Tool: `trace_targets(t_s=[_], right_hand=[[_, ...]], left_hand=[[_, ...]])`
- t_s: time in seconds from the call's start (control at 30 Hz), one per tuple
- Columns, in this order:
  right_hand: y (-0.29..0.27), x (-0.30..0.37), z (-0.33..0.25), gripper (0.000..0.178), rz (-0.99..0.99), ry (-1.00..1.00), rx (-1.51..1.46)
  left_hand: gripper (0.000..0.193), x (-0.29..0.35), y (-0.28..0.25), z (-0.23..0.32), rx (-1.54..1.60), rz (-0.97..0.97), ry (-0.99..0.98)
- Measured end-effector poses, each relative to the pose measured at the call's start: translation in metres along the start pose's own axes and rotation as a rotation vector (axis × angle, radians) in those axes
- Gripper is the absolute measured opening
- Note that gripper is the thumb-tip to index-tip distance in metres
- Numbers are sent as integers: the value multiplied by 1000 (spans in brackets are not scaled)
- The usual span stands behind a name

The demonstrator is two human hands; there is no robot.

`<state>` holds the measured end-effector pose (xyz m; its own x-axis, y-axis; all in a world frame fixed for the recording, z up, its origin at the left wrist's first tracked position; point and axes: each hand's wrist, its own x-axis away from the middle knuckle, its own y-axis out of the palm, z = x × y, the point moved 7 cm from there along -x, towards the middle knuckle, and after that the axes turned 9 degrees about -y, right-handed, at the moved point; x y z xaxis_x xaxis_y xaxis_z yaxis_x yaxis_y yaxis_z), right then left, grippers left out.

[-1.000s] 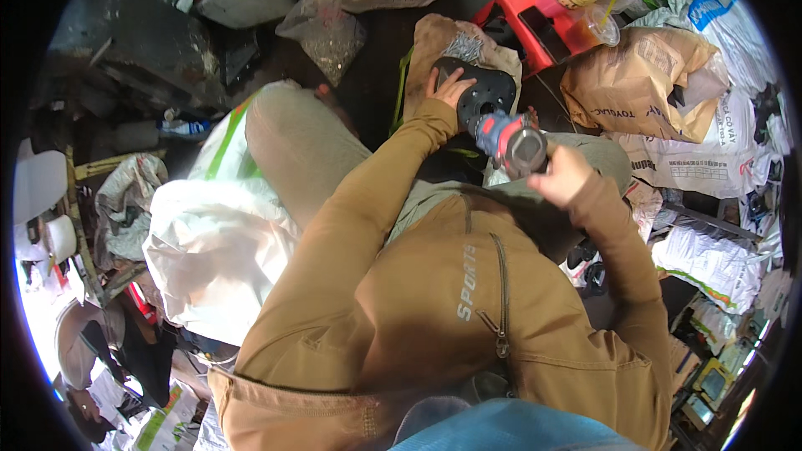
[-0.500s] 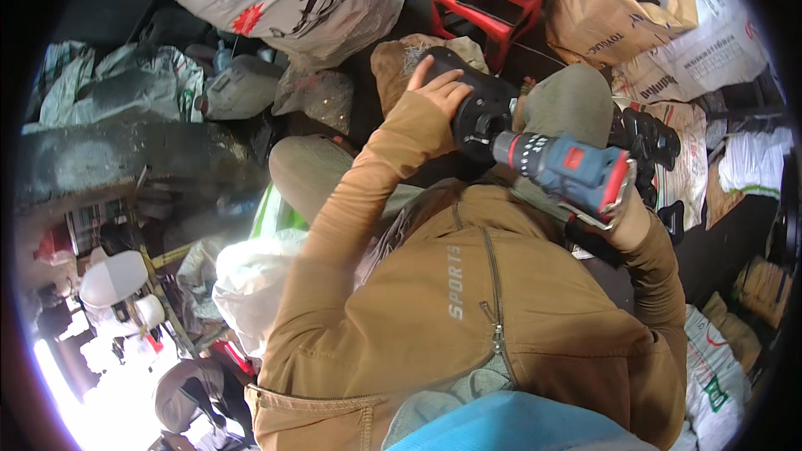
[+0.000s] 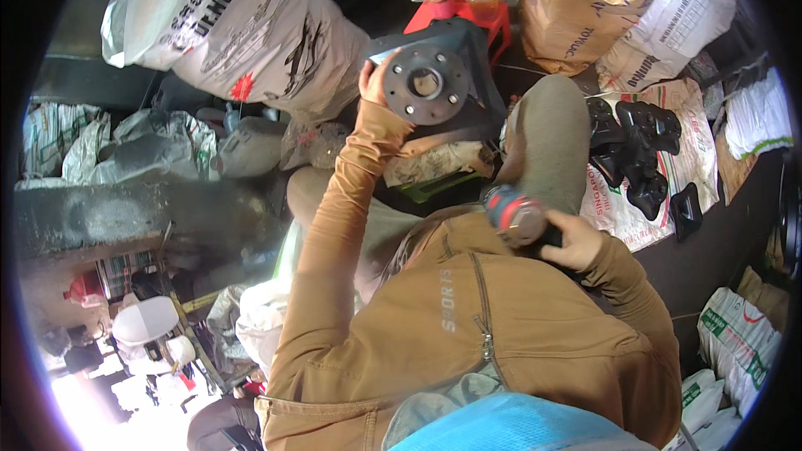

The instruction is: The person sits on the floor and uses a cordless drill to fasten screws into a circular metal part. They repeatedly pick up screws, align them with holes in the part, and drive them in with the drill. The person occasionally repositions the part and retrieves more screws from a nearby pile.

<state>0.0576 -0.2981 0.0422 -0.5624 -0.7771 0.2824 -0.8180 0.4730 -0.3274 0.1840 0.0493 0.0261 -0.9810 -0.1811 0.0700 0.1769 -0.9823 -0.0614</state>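
The right hand (image 3: 576, 242) partly covers the drill (image 3: 516, 217) (its front end blurred).

Blk lettering on big white sack (image 3: 288, 42), 11 o'clock; dk print, brown paper bag (image 3: 560, 4), 1 o'clock; red caps, flat sack (image 3: 616, 213), 3; pale wd, tan jacket (image 3: 543, 326), 5.

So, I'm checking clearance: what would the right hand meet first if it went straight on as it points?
Beyond the drill it holds, the right hand would probably meet the right leg first, though depth is unclear and it might pass above.
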Motion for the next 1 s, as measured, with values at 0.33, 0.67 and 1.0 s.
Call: trace_targets(t_s=[0.33, 0.67, 1.0], right_hand=[[-124, 4, 24, 74, 524, -383, -616], [-153, 33, 278, 20, 1536, -16, -1626], [-269, 132, 367, 57, 1212, 787, 378]], left_hand=[[60, 41, 193, 110, -898, -300, 737], [82, 18, 155, 98, -900, -159, 591], [59, 75, -11, -2, -964, -200, -477]])
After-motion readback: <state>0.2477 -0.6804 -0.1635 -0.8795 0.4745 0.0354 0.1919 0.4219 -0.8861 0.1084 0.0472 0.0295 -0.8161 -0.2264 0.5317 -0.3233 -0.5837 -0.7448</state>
